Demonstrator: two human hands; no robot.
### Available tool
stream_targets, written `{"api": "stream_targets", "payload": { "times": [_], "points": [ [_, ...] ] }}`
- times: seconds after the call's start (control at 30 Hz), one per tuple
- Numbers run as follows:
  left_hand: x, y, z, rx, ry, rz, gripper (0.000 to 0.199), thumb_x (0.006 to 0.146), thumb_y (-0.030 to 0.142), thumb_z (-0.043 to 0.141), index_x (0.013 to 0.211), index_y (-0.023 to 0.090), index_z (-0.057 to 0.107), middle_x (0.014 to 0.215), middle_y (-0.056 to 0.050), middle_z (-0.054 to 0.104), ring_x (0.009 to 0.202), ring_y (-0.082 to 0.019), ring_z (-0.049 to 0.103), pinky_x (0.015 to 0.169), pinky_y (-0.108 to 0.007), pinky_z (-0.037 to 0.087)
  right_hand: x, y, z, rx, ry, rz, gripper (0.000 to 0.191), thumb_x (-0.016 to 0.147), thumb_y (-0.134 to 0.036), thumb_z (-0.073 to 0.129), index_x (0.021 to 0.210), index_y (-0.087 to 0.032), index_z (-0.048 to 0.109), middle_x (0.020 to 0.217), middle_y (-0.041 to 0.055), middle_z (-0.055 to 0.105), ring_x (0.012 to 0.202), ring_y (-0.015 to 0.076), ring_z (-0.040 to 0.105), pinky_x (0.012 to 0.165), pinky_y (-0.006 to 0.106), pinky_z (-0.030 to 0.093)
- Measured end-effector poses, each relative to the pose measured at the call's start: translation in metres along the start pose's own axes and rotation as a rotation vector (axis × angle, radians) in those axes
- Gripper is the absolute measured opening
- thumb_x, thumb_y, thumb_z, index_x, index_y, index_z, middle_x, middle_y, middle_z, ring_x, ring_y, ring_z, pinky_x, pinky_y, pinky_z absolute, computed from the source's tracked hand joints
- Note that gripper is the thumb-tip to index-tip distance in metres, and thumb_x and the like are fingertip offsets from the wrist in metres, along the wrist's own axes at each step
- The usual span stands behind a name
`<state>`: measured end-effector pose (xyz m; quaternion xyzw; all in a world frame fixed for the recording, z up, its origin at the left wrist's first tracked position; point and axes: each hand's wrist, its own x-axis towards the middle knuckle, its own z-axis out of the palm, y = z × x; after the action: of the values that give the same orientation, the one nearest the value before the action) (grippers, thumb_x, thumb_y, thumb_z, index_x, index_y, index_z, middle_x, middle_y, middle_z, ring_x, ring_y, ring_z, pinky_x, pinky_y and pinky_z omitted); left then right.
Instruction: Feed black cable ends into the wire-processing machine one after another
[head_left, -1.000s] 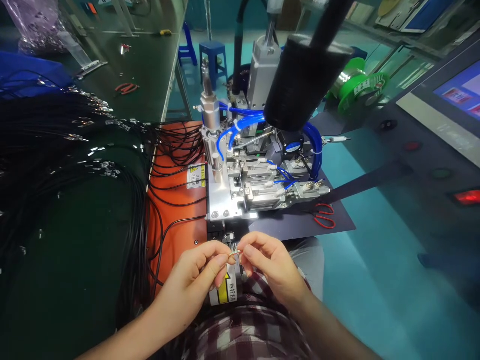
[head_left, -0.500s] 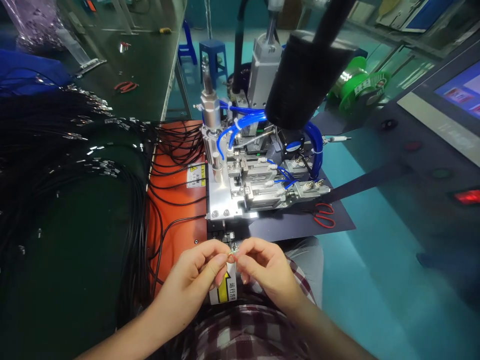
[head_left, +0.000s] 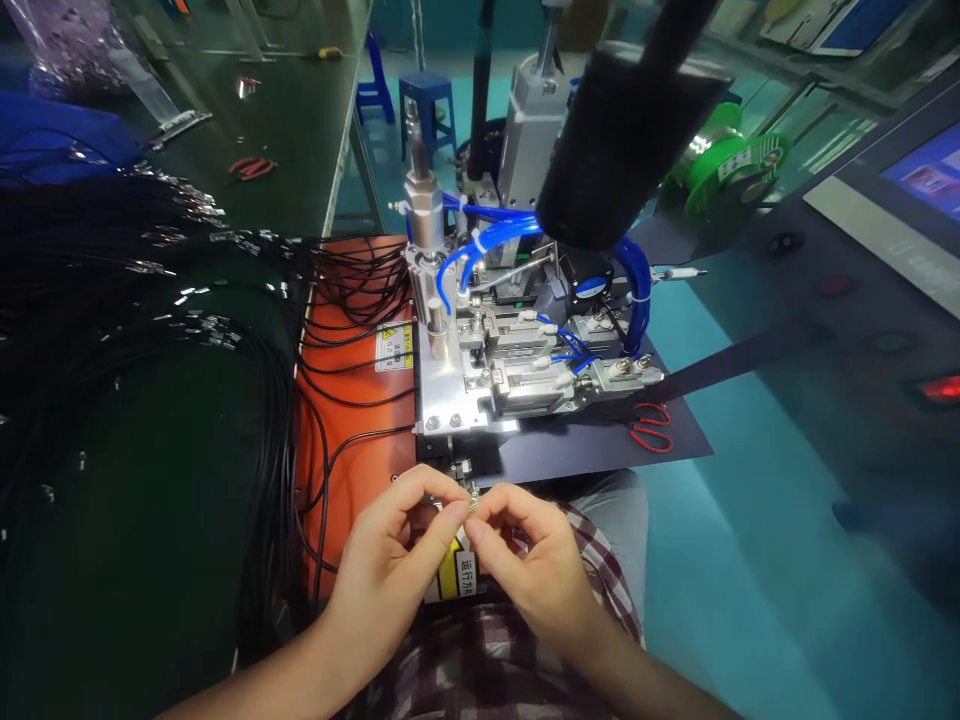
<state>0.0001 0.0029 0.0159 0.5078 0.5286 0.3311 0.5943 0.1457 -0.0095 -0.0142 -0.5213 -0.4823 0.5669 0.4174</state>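
Observation:
Both hands meet low in the middle of the view, just in front of the metal machine. My left hand is closed in a pinch, thumb against forefinger. Facing it, my right hand pinches at the same spot, its fingertips almost touching the left ones. A bit of thin wires, pale green and whitish, shows between the fingertips; most of it is hidden by the fingers. Under the hands lies a label with a yellow arrow. A small metal fixture sits just beyond the fingertips.
Black cables with shiny metal ends lie in bundles at left, some crossing the orange plate. Red-handled scissors rest right of the machine. Red-handled pliers lie on the far-left table. A green spool and screen stand right.
The fingertips have drawn closer together and shifted slightly; the red wire seen between them before is now hidden. The view has turned a little.

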Motion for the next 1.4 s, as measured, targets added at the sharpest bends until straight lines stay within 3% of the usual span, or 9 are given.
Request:
{"api": "stream_targets", "payload": {
  "times": [0.1, 0.2, 0.3, 0.6, 0.67, 0.8, 0.9, 1.4],
  "points": [
    [0.001, 0.000, 0.002, -0.116, 0.034, -0.089, 0.019, 0.087, 0.036, 0.055, 0.079, 0.019, 0.051, 0.059, 0.007, 0.044, 0.045, -0.005, 0.033, 0.041, -0.017, 0.025, -0.003, -0.002, 0.002, -0.020, -0.011, -0.029, 0.013, 0.083, -0.018, 0.057, 0.070, -0.017, 0.057, 0.065, -0.0027, 0.054, 0.060, 0.0101, 0.047, 0.056, 0.021, 0.040],
    [0.000, -0.004, 0.003, -0.155, 0.041, -0.155, 0.023, 0.088, 0.040, 0.053, 0.079, 0.019, 0.048, 0.051, 0.010, 0.032, 0.044, -0.005, 0.024, 0.041, -0.018, 0.019, -0.004, -0.001, 0.007, -0.029, 0.001, -0.041, 0.013, 0.083, -0.017, 0.056, 0.070, -0.017, 0.055, 0.067, -0.0025, 0.053, 0.060, 0.0102, 0.047, 0.056, 0.021, 0.040],
    [0.000, -0.010, 0.004, -0.181, 0.057, -0.168, 0.024, 0.088, 0.041, 0.052, 0.080, 0.019, 0.048, 0.053, 0.010, 0.029, 0.047, -0.006, 0.021, 0.044, -0.018, 0.018, -0.005, 0.003, 0.015, -0.038, 0.043, -0.067, 0.013, 0.083, -0.016, 0.054, 0.071, -0.017, 0.054, 0.067, -0.0020, 0.054, 0.061, 0.0109, 0.049, 0.058, 0.022, 0.041],
    [0.002, -0.005, -0.003, -0.267, -0.084, -0.246, 0.022, 0.082, 0.038, 0.062, 0.085, 0.017, 0.054, 0.050, 0.010, 0.032, 0.048, -0.006, 0.024, 0.045, -0.018, 0.017, -0.004, 0.008, 0.010, -0.079, 0.088, -0.139, 0.010, 0.083, -0.017, 0.057, 0.074, -0.018, 0.058, 0.071, -0.0006, 0.057, 0.066, 0.0124, 0.052, 0.063, 0.024, 0.042],
    [0.002, -0.006, -0.004, -0.276, -0.091, -0.257, 0.022, 0.081, 0.038, 0.062, 0.083, 0.017, 0.055, 0.049, 0.010, 0.031, 0.047, -0.005, 0.023, 0.044, -0.018, 0.016, 0.000, 0.005, 0.003, -0.025, 0.049, -0.093, 0.008, 0.083, -0.018, 0.059, 0.074, -0.018, 0.060, 0.071, -0.0006, 0.058, 0.064, 0.0121, 0.052, 0.062, 0.024, 0.042],
    [0.003, -0.008, -0.006, -0.289, -0.117, -0.266, 0.022, 0.082, 0.038, 0.062, 0.084, 0.016, 0.056, 0.047, 0.010, 0.030, 0.045, -0.005, 0.022, 0.043, -0.018, 0.015, 0.009, 0.001, -0.009, 0.293, -0.055, 0.103, 0.014, 0.083, -0.029, 0.061, 0.075, -0.018, 0.059, 0.061, -0.0035, 0.054, 0.052, 0.0087, 0.047, 0.051, 0.021, 0.038],
    [0.003, -0.007, -0.007, -0.287, -0.136, -0.262, 0.022, 0.081, 0.037, 0.062, 0.083, 0.016, 0.056, 0.047, 0.010, 0.031, 0.045, -0.005, 0.022, 0.043, -0.018, 0.014, 0.013, 0.002, -0.011, 0.421, -0.107, 0.132, 0.016, 0.081, -0.032, 0.064, 0.078, -0.017, 0.061, 0.060, -0.0044, 0.052, 0.049, 0.0077, 0.045, 0.049, 0.020, 0.037],
    [0.004, -0.008, -0.010, -0.343, -0.175, -0.263, 0.018, 0.082, 0.034, 0.063, 0.082, 0.017, 0.058, 0.048, 0.009, 0.033, 0.044, -0.004, 0.023, 0.042, -0.018, 0.017, 0.012, 0.003, -0.005, 0.468, -0.169, 0.136, 0.020, 0.083, -0.034, 0.062, 0.074, -0.017, 0.056, 0.057, -0.0058, 0.046, 0.049, 0.0069, 0.038, 0.048, 0.020, 0.031]
  ]
}}
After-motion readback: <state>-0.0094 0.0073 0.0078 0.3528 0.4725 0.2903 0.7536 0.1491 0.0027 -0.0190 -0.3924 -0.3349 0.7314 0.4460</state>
